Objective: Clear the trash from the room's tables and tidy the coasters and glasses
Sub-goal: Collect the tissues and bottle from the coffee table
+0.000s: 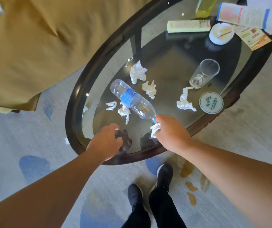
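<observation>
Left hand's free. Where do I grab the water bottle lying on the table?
Grip the labelled middle of the bottle from above, probably reaching in from its left with the left hand. It lies on its side, round body exposed there; the right hand, holding a tissue, crowds the cap end.

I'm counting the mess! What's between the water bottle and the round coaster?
A crumpled white tissue lies between the water bottle and the round coaster; the head view shows it.
</observation>
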